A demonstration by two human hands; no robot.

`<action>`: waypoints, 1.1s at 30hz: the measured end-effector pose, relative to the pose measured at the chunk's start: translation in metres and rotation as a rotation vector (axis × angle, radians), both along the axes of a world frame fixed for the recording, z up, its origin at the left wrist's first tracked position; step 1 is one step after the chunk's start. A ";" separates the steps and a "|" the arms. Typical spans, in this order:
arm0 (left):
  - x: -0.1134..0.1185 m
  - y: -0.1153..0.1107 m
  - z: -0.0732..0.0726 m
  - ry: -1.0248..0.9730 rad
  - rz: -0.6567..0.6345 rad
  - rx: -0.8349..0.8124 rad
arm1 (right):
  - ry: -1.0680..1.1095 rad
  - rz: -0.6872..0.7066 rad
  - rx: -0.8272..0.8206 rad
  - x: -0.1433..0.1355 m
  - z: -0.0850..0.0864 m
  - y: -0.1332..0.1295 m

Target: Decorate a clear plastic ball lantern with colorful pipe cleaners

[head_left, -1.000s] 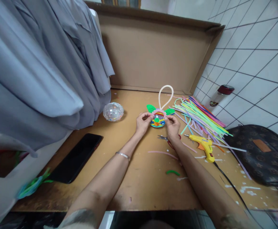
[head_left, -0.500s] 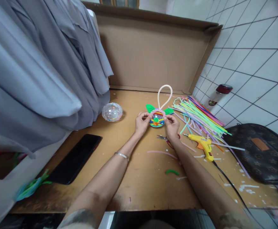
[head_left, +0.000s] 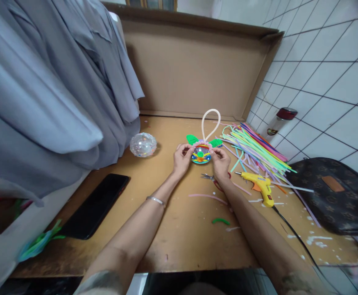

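Observation:
Between my two hands is a small round craft ornament point(head_left: 200, 150) with a clear body, coloured trim like a face, two green leaf shapes on top and a tall white pipe-cleaner loop point(head_left: 211, 119). My left hand point(head_left: 182, 157) pinches its left edge, thumb and fingers together. On the opposite edge my right hand point(head_left: 220, 161) grips it the same way. Scissors point(head_left: 208, 177) with red handles lie partly under my right wrist. A yellow glue gun point(head_left: 260, 186) rests to the right, beside a pile of coloured pipe cleaners point(head_left: 255, 149).
A clear ball point(head_left: 143, 145) sits left of my hands, and a black phone point(head_left: 96, 205) lies nearer. Green point(head_left: 220, 221) and pink pipe-cleaner pieces point(head_left: 208, 196) lie in front. A dark bag point(head_left: 335, 196), a red-lidded jar point(head_left: 280, 121) and a cardboard panel point(head_left: 191, 69) border the table.
The whole view has shifted very slightly. Both hands keep the same grip on the ornament, and nothing else has visibly moved.

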State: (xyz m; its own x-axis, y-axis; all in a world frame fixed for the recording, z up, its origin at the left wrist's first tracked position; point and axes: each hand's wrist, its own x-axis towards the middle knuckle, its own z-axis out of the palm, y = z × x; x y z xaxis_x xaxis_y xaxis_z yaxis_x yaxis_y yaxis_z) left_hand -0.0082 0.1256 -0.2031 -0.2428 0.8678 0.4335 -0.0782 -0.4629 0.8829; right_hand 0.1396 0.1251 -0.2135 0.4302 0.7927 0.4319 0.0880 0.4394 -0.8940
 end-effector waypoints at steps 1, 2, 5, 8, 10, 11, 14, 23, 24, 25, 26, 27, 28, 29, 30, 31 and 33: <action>0.000 0.000 0.000 0.004 0.005 0.002 | -0.002 0.000 0.000 0.000 0.000 0.000; 0.000 0.000 0.000 0.008 0.010 0.003 | -0.005 0.001 0.003 0.000 0.000 0.000; 0.000 0.000 -0.001 0.023 0.017 0.007 | -0.025 0.000 0.017 0.000 -0.001 0.000; 0.000 0.000 -0.002 0.047 0.029 0.029 | -0.033 0.003 0.024 0.000 -0.001 0.000; 0.001 -0.001 -0.002 0.068 0.036 0.048 | -0.017 0.005 0.025 0.000 -0.002 0.001; 0.001 -0.001 -0.003 0.076 0.037 0.054 | -0.006 0.006 0.025 0.000 -0.002 0.001; 0.001 -0.001 -0.004 0.072 0.025 0.049 | 0.012 0.013 0.025 0.000 -0.002 0.001; 0.001 -0.001 -0.006 0.080 0.047 0.050 | -0.021 0.018 0.073 0.000 0.005 -0.004; 0.001 -0.001 -0.006 0.089 0.051 0.052 | -0.029 0.011 0.067 0.000 0.005 -0.005; 0.001 -0.001 -0.007 0.100 0.055 0.055 | -0.036 0.006 0.059 0.000 0.005 -0.005; 0.001 -0.001 -0.007 0.116 0.059 0.057 | -0.040 0.003 0.051 0.000 0.004 -0.004; 0.001 -0.001 -0.008 0.134 0.064 0.061 | -0.040 0.001 0.046 -0.001 0.004 -0.004; 0.001 -0.001 -0.008 0.153 0.071 0.065 | -0.033 0.000 0.044 -0.001 0.003 -0.004; 0.001 -0.001 -0.008 0.170 0.079 0.068 | -0.024 0.001 0.044 -0.001 0.003 -0.003; 0.001 0.000 -0.009 0.186 0.086 0.071 | -0.015 0.004 0.044 -0.001 0.002 -0.002; 0.000 0.000 -0.009 0.199 0.090 0.072 | -0.008 0.006 0.044 -0.001 0.001 -0.002; 0.000 -0.001 -0.009 0.208 0.091 0.071 | 0.002 0.016 0.041 -0.001 0.000 -0.001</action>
State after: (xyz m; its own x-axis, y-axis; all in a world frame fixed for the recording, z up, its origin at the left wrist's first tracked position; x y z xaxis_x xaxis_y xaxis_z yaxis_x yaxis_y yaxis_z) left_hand -0.0083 0.1251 -0.2121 -0.2177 0.8118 0.5419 0.1473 -0.5215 0.8404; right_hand 0.1388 0.1245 -0.2133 0.4186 0.7811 0.4633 0.0790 0.4769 -0.8754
